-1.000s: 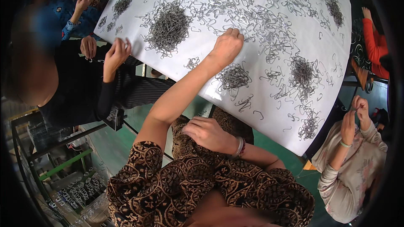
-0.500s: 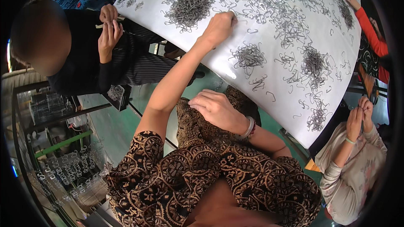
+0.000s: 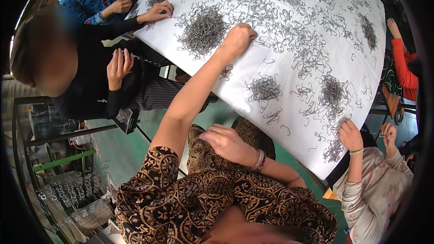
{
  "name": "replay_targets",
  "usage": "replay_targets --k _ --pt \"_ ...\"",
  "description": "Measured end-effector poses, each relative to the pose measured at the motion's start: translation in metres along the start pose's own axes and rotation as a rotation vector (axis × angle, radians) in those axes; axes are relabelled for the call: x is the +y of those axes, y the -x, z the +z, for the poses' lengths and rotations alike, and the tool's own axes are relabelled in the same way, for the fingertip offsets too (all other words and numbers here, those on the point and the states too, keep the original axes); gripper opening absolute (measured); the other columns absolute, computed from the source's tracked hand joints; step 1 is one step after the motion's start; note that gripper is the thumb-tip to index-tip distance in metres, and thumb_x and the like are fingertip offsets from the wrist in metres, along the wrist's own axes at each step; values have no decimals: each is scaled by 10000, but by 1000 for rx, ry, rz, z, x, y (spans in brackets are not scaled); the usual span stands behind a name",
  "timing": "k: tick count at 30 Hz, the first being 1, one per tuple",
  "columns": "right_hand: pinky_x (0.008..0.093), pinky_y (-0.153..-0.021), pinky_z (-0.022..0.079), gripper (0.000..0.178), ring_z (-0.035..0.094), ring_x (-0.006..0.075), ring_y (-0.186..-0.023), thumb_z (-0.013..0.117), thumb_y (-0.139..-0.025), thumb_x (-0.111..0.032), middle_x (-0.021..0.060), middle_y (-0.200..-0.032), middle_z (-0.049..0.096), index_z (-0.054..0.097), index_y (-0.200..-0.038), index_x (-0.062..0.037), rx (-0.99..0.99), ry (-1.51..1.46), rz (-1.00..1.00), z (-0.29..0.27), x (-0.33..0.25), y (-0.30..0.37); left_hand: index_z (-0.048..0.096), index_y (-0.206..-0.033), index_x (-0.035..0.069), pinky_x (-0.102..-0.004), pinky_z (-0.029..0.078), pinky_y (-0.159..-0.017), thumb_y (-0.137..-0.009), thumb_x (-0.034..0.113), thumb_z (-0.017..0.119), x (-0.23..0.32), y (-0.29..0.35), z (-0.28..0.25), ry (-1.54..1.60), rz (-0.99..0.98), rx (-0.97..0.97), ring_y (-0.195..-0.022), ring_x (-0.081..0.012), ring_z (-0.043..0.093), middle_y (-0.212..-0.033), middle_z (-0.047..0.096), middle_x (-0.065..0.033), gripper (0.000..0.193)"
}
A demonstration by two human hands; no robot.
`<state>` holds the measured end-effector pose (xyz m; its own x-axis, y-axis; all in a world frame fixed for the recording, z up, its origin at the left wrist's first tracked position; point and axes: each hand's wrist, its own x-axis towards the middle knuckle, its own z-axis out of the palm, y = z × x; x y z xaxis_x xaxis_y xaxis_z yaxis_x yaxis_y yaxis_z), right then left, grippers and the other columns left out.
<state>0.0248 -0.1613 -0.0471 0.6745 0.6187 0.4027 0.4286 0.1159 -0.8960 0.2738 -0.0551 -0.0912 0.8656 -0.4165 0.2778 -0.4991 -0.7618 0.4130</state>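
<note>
White table (image 3: 300, 142), upper frame: bears metal hooks (image 3: 264, 89), including a dark pile (image 3: 203, 31) at upper centre-left. The left neighbour's hand (image 3: 158, 11) has just reached over it, upper left; the right neighbour's hand (image 3: 351, 134), lower right. Both stand apart from the left hand (image 3: 238, 39), whose work appears unobstructed. Left hand: remains at scattered hooks, fingers bent; cannot tell whether clamped on one. Right hand (image 3: 228, 143), lower centre: curled, contents hidden.

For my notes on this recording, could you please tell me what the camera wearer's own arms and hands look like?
The left hand is ungloved, with no wristwear visible; the right hand, also ungloved, has a pale, silvery bangle and a dark red bracelet at the wrist. The short, loose sleeves are black with a golden-tan swirling pattern, leaving both forearms bare.
</note>
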Motion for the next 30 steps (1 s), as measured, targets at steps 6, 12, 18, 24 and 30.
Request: replay_targets --k 6,12,18,24,30 --pt "395 -725 523 218 613 313 -830 586 -723 98 143 -851 612 623 -925 25 20 -8 19 -6 6 -4 617 -929 -24 -343 516 -849 -806 27 552 -16 6 3 -254 333 -205 -996 -287 590 -960 615 -156 148" --pt "390 -728 522 167 620 314 -826 612 -762 69 136 -863 631 633 -920 20 41 21 17 -4 7 -9 546 -964 -29 -349 517 -858 -824 9 506 -14 24 0 -254 240 -256 -1014 -305 577 -1000 572 -173 151" --pt "349 -713 533 165 647 265 -789 653 -759 65 118 -865 674 671 -912 7 123 134 15 -10 8 -12 537 -1048 -46 -454 490 -859 -887 33 535 -10 23 0 -19 -41 21 -964 -412 570 -983 555 -238 179" --pt "308 -688 525 101 662 231 -773 669 -819 34 107 -862 689 696 -907 -7 175 186 103 -15 5 -18 610 -954 -57 -416 510 -729 -904 65 603 19 65 -46 171 -221 230 -797 -335 654 -907 641 -209 132" --pt "285 -725 525 120 686 200 -785 672 -824 29 111 -893 707 692 -940 5 259 314 163 -15 3 -24 639 -995 -41 -346 503 -666 -888 91 653 88 166 -104 716 -414 290 -715 -224 629 -842 668 -123 171"
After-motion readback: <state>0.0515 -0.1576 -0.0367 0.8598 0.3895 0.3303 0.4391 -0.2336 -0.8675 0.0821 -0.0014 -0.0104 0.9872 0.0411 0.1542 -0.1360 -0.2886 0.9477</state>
